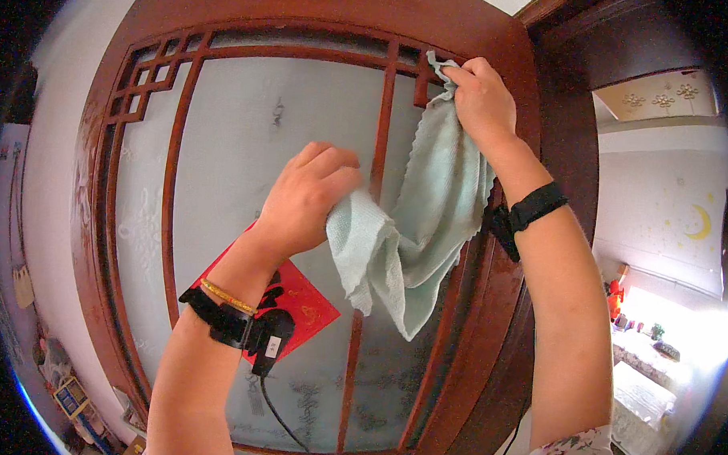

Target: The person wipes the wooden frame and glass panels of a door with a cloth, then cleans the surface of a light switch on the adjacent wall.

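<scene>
A pale green cloth (442, 178) with a scalloped edge hangs between my two hands in front of a wooden door with frosted glass (279, 144). My right hand (482, 103) pinches its upper end against the lattice at the door's top right corner. Lower and to the left, my left hand (313, 194) is closed on another part of the cloth, its fingers slightly blurred. The cloth sags in folds below and between the hands. Behind my left wrist, a red paper diamond (309, 306) with black writing is on the glass, partly hidden by my forearm.
Brown lattice bars (173, 173) divide the glass. To the right, past the door frame (571, 146), lies a bright room with a moon-decorated blind (697, 221) and a cloth-covered table (643, 398). A black cable (281, 421) hangs from my left wrist strap. Items stand at lower left.
</scene>
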The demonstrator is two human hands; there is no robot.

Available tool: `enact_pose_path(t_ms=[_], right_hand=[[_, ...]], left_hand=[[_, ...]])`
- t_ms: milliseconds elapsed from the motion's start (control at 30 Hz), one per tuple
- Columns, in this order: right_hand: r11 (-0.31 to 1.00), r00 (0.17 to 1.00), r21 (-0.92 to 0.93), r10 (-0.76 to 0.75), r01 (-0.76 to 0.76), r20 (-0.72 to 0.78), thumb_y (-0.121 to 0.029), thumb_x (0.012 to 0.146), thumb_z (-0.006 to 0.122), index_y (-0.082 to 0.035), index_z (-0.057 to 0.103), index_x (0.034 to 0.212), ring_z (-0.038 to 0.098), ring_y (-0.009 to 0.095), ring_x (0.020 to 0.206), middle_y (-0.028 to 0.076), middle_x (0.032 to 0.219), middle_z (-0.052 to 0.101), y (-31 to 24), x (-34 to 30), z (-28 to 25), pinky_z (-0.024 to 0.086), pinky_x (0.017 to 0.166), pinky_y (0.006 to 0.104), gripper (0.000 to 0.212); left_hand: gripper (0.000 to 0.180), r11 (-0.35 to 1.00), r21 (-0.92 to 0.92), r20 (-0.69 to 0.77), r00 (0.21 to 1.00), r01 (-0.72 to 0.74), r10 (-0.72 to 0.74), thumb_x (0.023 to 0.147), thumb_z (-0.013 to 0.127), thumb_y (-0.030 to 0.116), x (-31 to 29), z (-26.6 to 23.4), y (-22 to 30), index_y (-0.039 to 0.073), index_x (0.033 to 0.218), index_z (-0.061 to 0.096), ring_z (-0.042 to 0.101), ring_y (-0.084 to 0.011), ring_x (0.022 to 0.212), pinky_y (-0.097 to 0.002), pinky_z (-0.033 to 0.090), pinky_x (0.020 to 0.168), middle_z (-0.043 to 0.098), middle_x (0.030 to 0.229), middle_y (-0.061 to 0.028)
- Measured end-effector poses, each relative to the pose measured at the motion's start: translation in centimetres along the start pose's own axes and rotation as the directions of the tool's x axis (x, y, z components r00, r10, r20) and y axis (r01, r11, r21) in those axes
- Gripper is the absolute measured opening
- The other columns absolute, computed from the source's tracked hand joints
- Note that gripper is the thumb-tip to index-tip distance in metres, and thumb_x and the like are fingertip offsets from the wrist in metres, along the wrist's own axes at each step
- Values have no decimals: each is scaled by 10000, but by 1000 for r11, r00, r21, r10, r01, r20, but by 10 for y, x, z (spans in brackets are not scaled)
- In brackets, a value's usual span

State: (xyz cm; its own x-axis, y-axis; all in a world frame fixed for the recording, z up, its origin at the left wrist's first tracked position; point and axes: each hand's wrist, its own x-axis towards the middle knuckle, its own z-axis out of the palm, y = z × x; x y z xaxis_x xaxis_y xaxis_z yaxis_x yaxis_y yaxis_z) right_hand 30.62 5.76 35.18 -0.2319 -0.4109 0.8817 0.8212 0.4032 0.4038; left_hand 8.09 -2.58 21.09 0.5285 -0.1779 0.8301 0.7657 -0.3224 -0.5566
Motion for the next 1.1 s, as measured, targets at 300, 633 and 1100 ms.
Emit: enact_pose_path(t_ms=[300,633,1100], right_hand=[[987,983,12,-156,158,-98,-107,743,540,-113,668,863,565,272,815,79,835,560,-25,-18,0,477,682,402,176],[991,999,133,-8,14,-45,-149,758,554,-159,662,960,558,277,858,88,875,553,-33,-29,1,469,715,415,229],[965,986,-206,-148,162,81,-154,817,509,-209,662,955,535,237,934,60,948,543,-2,15,-19,450,735,380,214]], left_hand=[[246,999,39,21,1000,18,-19,620,647,93,-2,-1,0,80,853,571,506,-279,956,-368,433,813,562,1006,-66],[249,998,61,28,1000,-12,11,611,656,85,-1,-8,-2,84,846,574,504,-287,950,-373,441,802,560,996,-65],[250,998,65,17,1000,-4,3,609,664,74,2,-2,5,80,840,569,519,-290,943,-369,450,800,570,993,-64]])
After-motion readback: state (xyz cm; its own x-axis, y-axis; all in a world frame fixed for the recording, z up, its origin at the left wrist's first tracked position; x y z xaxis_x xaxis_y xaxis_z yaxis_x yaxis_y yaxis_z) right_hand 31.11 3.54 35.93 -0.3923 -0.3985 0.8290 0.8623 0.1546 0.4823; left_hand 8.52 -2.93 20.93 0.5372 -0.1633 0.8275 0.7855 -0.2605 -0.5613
